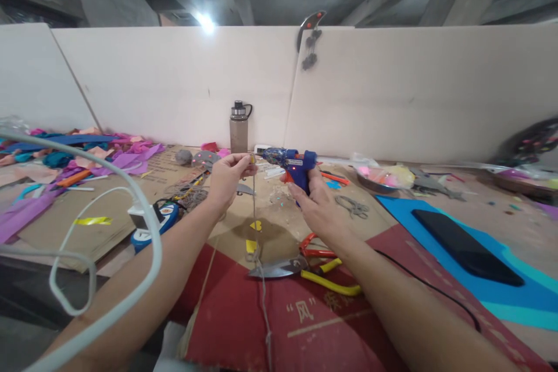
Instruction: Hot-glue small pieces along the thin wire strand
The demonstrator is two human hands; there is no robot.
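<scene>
A blue glue gun (300, 164) is gripped in my right hand (316, 197), its nozzle pointing left. The nozzle reaches close to the fingertips of my left hand (233, 177); whether it touches anything there I cannot tell. My left hand pinches a thin grey string (254, 197) along with a small yellow piece at the fingertips. From there the string hangs down to the cardboard and runs toward me. Small yellow cut pieces (251, 246) lie along it. Below my hands rest scissors (283, 267) with red and yellow handles, blades to the left.
A water bottle (239, 128) stands by the white partition. To the right, a black phone (466, 247) lies on blue sheets (405, 215). At left are a power strip (159, 224), a white cable (152, 244) looping close to the camera, and colourful scraps (131, 160).
</scene>
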